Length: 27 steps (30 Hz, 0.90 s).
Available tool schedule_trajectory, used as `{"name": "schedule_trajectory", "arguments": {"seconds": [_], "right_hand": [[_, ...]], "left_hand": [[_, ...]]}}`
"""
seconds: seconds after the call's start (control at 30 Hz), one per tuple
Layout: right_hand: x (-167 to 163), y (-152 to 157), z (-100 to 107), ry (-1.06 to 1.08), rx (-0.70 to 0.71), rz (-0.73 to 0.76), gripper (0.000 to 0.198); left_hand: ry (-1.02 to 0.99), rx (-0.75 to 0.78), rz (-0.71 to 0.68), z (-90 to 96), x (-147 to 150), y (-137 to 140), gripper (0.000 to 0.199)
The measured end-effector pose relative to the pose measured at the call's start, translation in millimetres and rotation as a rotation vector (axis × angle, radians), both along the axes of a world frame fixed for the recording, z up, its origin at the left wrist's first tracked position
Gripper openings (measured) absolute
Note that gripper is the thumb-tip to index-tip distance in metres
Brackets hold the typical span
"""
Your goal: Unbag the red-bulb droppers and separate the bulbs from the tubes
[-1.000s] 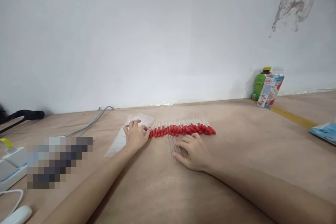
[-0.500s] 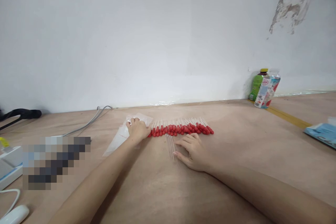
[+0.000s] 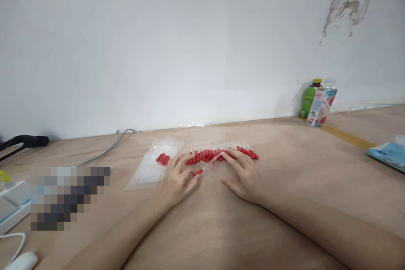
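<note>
Red-ended stick (image 3: 208, 164), thin, pale-shafted, lying aslant

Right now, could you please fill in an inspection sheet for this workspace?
Surface: brown tabletop, yellow strip at right.
Job's things: row of red-tipped sticks; thin pale sticks nearer the wearer; red pieces over a clear plastic bag.
Clutter: green bottle and white-labelled bottle by the wall; blue packet, right; power strip, left.
Grippers: left hand holds a single stick near its red end; right hand open, fingertips by its pale end, contact unclear.
Cables: grey cable and white cable, left.
Surroundings: pale wall, damaged patch upper right.
</note>
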State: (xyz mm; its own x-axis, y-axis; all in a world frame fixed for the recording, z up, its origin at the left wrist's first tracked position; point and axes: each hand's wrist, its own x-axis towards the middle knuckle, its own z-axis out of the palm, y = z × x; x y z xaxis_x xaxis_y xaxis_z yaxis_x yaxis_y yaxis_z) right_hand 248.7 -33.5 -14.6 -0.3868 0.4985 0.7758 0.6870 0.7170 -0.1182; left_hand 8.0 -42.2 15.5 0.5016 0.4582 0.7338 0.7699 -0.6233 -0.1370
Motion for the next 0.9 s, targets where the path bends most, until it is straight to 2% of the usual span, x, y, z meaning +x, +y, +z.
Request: {"name": "schedule_trajectory", "arguments": {"seconds": [0.17, 0.33, 0.43, 0.53, 0.57, 0.7, 0.9], "right_hand": [[0, 0, 3, -0.171, 0.014, 0.062, 0.048], [-1, 3, 2, -0.17, -0.055, 0.119, 0.03], [-2, 5, 0, -0.16, -0.059, 0.166, 0.021], [-3, 5, 1, -0.134, -0.045, 0.181, 0.02], [-4, 5, 1, -0.128, -0.041, 0.187, 0.02], [-7, 3, 3, -0.113, -0.066, 0.237, 0.022], [-14, 3, 2, -0.127, -0.169, 0.34, 0.032]], "left_hand": [[0.03, 0.044, -0.163, -13.9, 5, -1, 0.003], [0.029, 0.06, -0.2, -14.0, 5, -1, 0.003], [0.011, -0.009, -0.184, -11.7, 7, -2, 0.01], [0.037, -0.096, -0.178, -8.9, 13, -3, 0.032], [0.061, -0.119, -0.186, -8.2, 15, -3, 0.034], [0.079, -0.154, -0.217, -8.3, 21, -2, 0.016], [0.062, -0.115, -0.273, -12.0, 23, 0, 0.016]]}}
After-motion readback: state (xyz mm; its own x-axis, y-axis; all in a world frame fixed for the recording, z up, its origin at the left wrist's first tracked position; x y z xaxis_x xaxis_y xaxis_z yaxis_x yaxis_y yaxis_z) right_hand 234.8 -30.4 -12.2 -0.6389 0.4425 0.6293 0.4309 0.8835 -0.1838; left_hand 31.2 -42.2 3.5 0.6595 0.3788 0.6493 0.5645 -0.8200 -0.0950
